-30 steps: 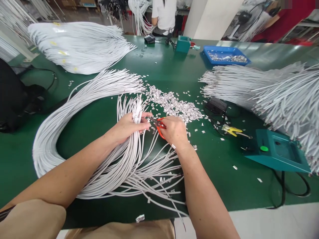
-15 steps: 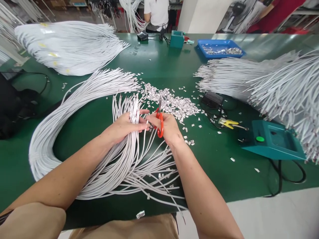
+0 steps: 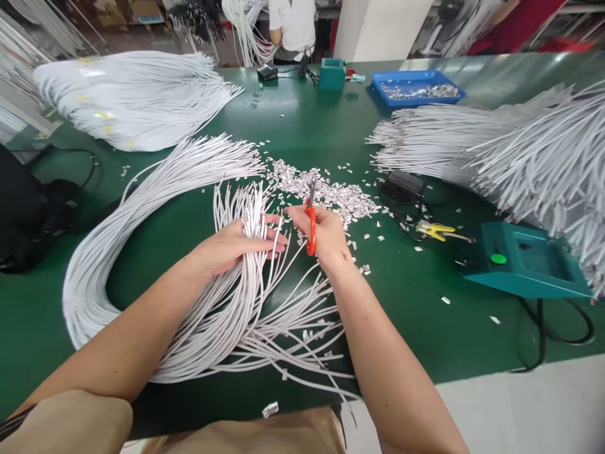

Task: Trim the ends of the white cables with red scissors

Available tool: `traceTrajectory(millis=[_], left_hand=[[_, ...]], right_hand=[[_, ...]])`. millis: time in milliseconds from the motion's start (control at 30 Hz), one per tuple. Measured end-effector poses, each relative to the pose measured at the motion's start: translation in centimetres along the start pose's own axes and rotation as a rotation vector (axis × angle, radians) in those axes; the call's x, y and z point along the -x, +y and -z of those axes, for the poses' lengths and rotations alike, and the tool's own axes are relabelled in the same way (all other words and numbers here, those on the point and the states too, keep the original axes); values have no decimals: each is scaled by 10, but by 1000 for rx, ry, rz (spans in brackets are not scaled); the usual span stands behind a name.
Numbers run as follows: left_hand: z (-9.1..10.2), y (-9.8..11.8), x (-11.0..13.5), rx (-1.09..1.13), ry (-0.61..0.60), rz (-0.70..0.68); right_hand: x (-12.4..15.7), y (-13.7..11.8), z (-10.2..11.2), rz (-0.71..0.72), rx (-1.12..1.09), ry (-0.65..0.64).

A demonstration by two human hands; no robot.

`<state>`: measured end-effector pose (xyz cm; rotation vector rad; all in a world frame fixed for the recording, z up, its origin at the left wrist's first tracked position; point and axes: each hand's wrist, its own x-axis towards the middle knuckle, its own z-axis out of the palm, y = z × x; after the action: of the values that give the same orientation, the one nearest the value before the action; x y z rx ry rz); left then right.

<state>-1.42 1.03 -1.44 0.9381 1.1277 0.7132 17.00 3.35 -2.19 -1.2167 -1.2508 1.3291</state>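
Observation:
My left hand (image 3: 231, 246) is closed around the upper part of a bunch of white cables (image 3: 236, 309), whose cut ends stick up above the thumb. Red-handled scissors (image 3: 311, 227) sit in my right hand (image 3: 328, 236), their blades pointing away from me. A small gap separates the right fingertips from the bunch. Other cable ends from the bunch fan out loosely over the table below my hands. Just beyond the hands lies a spread of small silvery scraps (image 3: 331, 192).
Cable bundles lie at the far left (image 3: 137, 94) and right (image 3: 435, 139). A blue tray (image 3: 378, 88) holds more scraps. On the right are a teal device (image 3: 524, 277), yellow-handled pliers (image 3: 437, 231) and a black adapter (image 3: 401, 186). A person (image 3: 293, 28) is beyond the green table (image 3: 326, 132).
My right hand has drawn slightly away to the right from the cables, and the scissors have turned more edge-on. The left hand keeps its hold on the bunch.

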Motion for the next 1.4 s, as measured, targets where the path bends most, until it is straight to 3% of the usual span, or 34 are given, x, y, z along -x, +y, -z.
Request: traceTrajectory(millis=[167,300,367,467,667,800,1033,1400], left_hand=[[-6,-4,-3,-20,9,-70],[-8,-8,-6,-3,88,-149],[-7,-9,-7,23,120,-148],[-6,-7,-6,61,151,-154],[-8,-2,-3,26,220,-164],[-10,-1,-3,-24,288,-182],[-11,-3,-5,-100,321,-248],[-9,-4,-5,-199,327,-268]], right_hand=[[0,7,-6,-84,-220,-145],[2,6,-11,-147,-310,-162],[2,5,-11,-138,-282,-98],[1,4,-6,-96,-108,19],[1,9,2,79,596,-51],[4,11,-2,190,845,-55],[9,6,-6,217,1019,-81],[11,9,-10,200,1013,-66]])
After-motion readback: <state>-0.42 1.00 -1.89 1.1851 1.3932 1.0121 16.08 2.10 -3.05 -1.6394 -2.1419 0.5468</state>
